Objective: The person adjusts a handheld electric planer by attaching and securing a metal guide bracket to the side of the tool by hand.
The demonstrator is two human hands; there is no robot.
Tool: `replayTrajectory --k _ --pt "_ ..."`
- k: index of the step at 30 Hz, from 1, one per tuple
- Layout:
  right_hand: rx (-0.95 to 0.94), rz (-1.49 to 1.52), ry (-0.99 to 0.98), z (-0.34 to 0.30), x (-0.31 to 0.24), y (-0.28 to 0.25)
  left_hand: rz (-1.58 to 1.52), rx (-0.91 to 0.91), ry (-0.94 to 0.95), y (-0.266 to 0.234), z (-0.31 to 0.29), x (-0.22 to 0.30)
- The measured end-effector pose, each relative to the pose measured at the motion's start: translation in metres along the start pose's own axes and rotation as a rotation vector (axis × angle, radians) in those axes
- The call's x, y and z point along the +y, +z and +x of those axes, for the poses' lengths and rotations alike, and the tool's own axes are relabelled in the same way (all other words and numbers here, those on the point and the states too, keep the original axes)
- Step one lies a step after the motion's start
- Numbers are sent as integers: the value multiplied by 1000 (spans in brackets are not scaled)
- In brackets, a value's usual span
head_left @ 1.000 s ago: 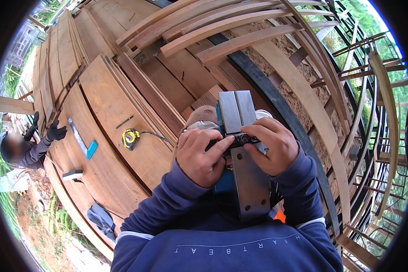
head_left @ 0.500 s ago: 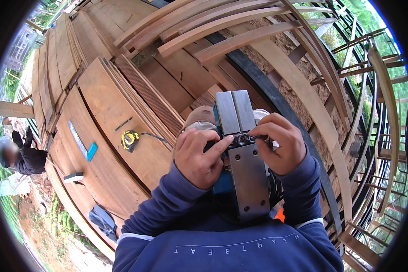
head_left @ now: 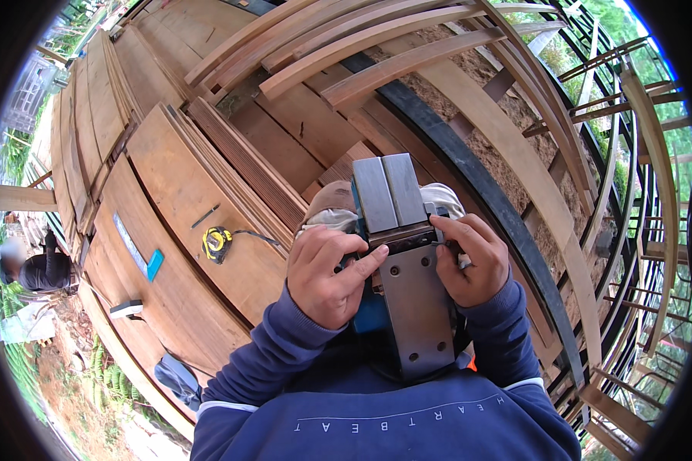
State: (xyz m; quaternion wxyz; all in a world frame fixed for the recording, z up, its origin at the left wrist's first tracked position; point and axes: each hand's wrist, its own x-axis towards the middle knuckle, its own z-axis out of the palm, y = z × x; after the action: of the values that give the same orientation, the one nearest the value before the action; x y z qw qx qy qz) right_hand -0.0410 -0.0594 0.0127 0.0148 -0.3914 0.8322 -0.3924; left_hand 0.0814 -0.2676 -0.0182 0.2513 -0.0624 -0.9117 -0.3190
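A blue electric planer (head_left: pixel 420 311) lies upside down across my lap, its shiny metal sole facing up. Between the short grooved plate and the long screwed plate sits the dark cutter drum (head_left: pixel 409 240). My left hand (head_left: pixel 321 280) is closed at the planer's left side, its index finger stretched onto the drum's left end. At the opposite end, my right hand (head_left: pixel 477 257) grips with thumb and index finger close to the drum. Something dark shows under the right fingers, too hidden to name.
Wide boards (head_left: pixel 207 207) on the left bear a yellow tape measure (head_left: pixel 217 244), a pencil (head_left: pixel 205 216) and a try square (head_left: pixel 140 250) with a turquoise handle. Timber beams (head_left: pixel 377 58) lie ahead, a dark metal beam (head_left: pixel 469 157) to the right. A person (head_left: pixel 42 269) crouches far left.
The drum has turned: its bolts faced up before, and now a narrow edge shows. My right index finger has shifted to the short plate's corner. The planer sits slightly further left in view.
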Motion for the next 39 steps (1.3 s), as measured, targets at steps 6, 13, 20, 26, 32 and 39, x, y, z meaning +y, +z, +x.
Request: replayTrajectory --k 6,13,20,26,32,39 --pt "4 -56 -47 3 2 0 -127 36 -262 -2 4 10" --pt "-28 -53 -38 4 3 2 -235 68 -387 3 6 3" --pt "-23 -65 -60 4 6 3 -220 82 -372 6 5 4" --pt "-5 -62 -98 4 7 4 -186 88 -353 6 4 4" --pt "1 -66 -114 4 8 4 -167 96 -345 8 2 5" --pt "3 -72 -84 4 5 4 -172 108 -354 9 1 4"
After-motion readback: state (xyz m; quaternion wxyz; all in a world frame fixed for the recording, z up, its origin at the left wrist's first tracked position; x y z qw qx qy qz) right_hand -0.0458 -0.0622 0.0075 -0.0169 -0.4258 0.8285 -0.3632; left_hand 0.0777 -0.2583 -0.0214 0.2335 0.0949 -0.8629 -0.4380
